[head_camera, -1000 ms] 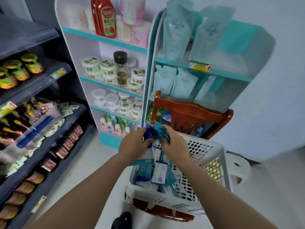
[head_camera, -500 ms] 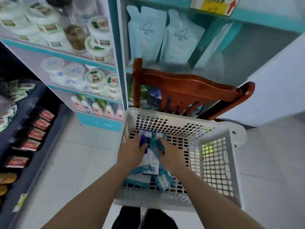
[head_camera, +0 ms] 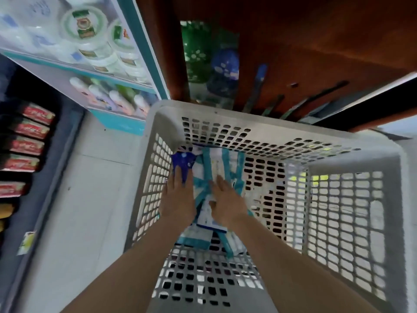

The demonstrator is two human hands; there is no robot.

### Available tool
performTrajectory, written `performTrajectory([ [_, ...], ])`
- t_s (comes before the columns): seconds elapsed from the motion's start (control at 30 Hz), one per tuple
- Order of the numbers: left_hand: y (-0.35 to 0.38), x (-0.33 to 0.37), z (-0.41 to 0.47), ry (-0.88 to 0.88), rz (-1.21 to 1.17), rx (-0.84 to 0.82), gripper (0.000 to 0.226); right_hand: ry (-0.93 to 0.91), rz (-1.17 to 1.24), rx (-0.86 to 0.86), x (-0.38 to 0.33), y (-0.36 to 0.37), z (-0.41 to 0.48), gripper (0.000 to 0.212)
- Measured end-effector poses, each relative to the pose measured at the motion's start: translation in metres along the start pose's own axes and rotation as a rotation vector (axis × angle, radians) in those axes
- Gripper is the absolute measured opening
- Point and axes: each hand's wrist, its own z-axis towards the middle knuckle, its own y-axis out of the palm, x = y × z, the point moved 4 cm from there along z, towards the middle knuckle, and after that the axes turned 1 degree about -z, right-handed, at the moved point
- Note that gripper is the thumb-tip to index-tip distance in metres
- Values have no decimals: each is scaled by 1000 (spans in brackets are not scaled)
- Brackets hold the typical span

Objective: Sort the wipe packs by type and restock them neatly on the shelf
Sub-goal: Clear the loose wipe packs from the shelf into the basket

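Both my hands reach down into a white perforated basket (head_camera: 352,154). On its floor lies a heap of teal-and-white wipe packs (head_camera: 214,168), with a dark blue pack (head_camera: 182,160) at the heap's left end. My left hand (head_camera: 178,197) lies flat with straight fingers, its fingertips on the blue pack. My right hand (head_camera: 225,199) rests with spread fingers on top of the teal packs. The packs under my palms are hidden. The frame is blurred.
The basket stands on a red-brown wooden chair (head_camera: 293,53). A white-and-teal shelf unit (head_camera: 140,53) with jars and small bottles is at the upper left. A dark shelf with red packets (head_camera: 29,129) runs along the left. Pale floor tiles (head_camera: 90,199) lie between them.
My hands went down from above the basket rim to the heap on its floor. The view tilted down and closer. My fingers, curled round packs before, now lie straight on them.
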Motion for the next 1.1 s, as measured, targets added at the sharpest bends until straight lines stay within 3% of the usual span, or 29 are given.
performTrajectory([
  [0.2,21,-2,1,37,160,-74,82,-21,0,46,8,15,6,74],
  [0.47,-3,7,-12,13,140,-87,74,-56,14,13,4,-10,-19,66],
  [0.83,-104,33,-100,18,192,164,40,-202,-243,207,-38,-106,-103,44],
  [1.1,-186,-6,-182,-247,98,301,42,-402,-365,323,-97,-161,-166,48],
])
